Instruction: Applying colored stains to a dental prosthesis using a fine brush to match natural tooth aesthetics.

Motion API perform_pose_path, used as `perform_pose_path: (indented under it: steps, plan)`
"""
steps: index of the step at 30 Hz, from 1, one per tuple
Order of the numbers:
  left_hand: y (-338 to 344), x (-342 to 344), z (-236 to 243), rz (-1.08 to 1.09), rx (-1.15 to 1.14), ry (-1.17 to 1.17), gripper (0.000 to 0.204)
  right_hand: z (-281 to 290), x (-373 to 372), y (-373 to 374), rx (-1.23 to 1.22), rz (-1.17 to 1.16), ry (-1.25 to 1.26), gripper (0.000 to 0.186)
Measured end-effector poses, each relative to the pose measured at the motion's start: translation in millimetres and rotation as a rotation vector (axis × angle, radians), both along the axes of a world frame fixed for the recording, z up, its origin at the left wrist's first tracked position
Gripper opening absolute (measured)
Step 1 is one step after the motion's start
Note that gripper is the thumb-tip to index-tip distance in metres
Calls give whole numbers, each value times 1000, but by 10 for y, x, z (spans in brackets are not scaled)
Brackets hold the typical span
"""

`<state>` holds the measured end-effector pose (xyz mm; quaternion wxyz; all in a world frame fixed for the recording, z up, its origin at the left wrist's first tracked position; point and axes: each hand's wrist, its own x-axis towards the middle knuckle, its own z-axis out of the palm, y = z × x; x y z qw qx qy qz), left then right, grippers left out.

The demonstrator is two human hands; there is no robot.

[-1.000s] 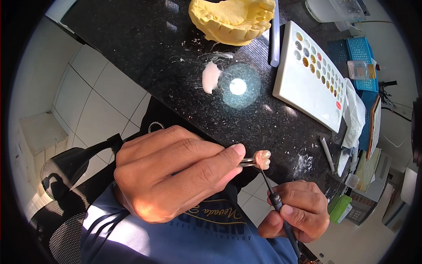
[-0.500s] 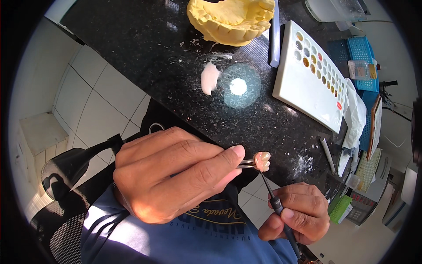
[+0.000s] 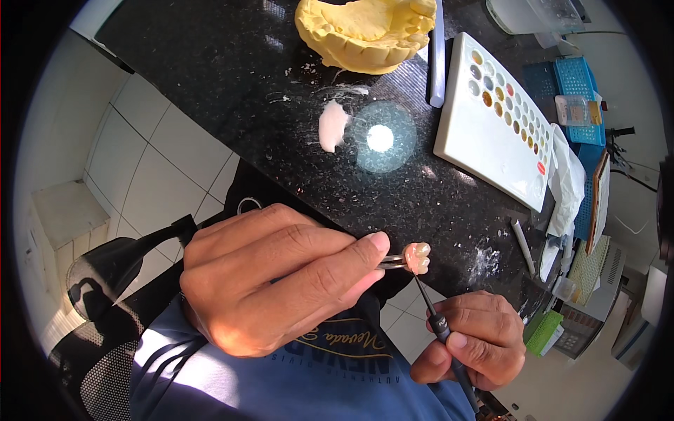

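My left hand (image 3: 284,281) is closed on metal tweezers (image 3: 392,261), which grip a small dental piece (image 3: 418,258) with pink material and tooth-coloured crowns, held out near the counter's edge. Below and right of it, my right hand (image 3: 484,337) grips a slim dark-handled tool (image 3: 440,327); its fine tip is at the pink part's lower edge, whether touching I cannot tell. Beyond my hands, a pink blob (image 3: 332,126) lies on the black speckled counter (image 3: 210,77), left of a round glowing bright patch (image 3: 380,139). A yellow dental cast (image 3: 365,38) stands at the back.
A white palette with coloured wells (image 3: 477,140) lies at the right, with a lilac bar (image 3: 436,63), crumpled tissue (image 3: 565,182), a small grey stick (image 3: 522,245), blue baskets (image 3: 577,77) and a clear container (image 3: 519,14). A black chair (image 3: 98,274) is at lower left.
Both hands and what they hold have stayed almost in place, with only very slight shifts of the dental piece and the tool.
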<state>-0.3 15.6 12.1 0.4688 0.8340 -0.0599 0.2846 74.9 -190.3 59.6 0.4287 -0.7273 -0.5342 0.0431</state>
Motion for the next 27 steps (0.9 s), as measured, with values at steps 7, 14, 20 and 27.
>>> perform_pose_path:
  steps: [7,14,20,27]
  plan:
    - [5,-3,0,-8,1,12,31,-10,1,19,11,-5,-16,36]
    - [4,-2,-9,-11,9,7,31,-5,5,3,15,2,17,36]
    - [11,-5,-1,-8,4,7,32,-5,-1,19,19,5,8,36]
    - [-2,12,18,6,-7,9,30,-3,7,22,17,3,-30,35]
